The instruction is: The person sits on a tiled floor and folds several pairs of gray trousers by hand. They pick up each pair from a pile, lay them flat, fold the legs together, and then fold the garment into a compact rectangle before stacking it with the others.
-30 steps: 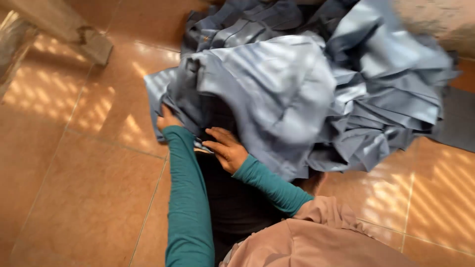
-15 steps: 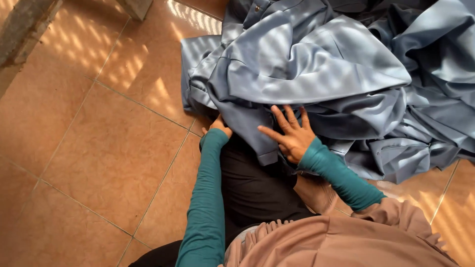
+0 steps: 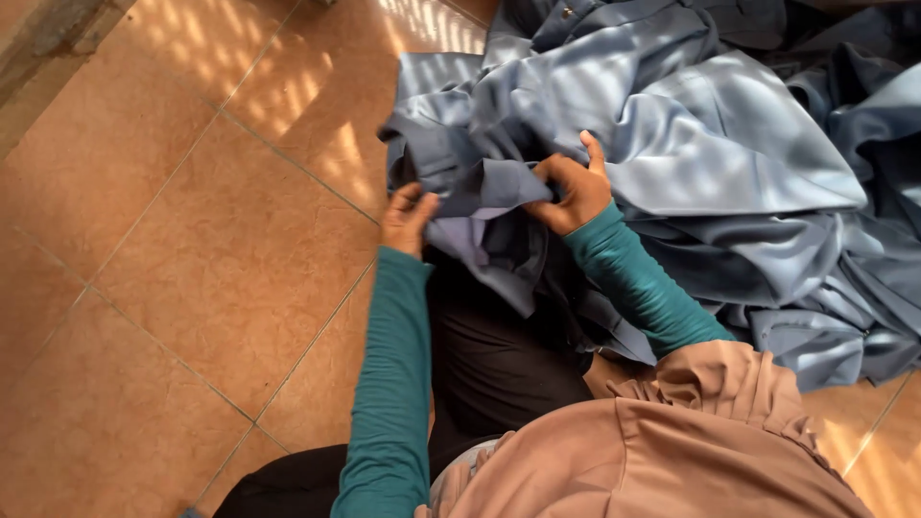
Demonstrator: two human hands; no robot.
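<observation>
A big heap of blue-grey garments (image 3: 691, 144) lies on the tiled floor in front of me. My left hand (image 3: 407, 219) pinches the near edge of one blue-grey garment piece (image 3: 489, 192), where a paler lining shows. My right hand (image 3: 574, 188) is closed on a fold of the same piece, thumb pointing up. Both arms wear teal sleeves. The garment drapes down over my dark-clothed lap (image 3: 499, 355).
Orange-brown floor tiles (image 3: 192, 249) with dappled sunlight spread to the left. A wooden beam or furniture edge (image 3: 48, 48) sits at the top left corner. A brownish-pink head cloth (image 3: 672, 451) fills the bottom right.
My right hand went from lying flat with spread fingers on the pile to gripping a fold. Both hands have drawn a garment piece toward my lap.
</observation>
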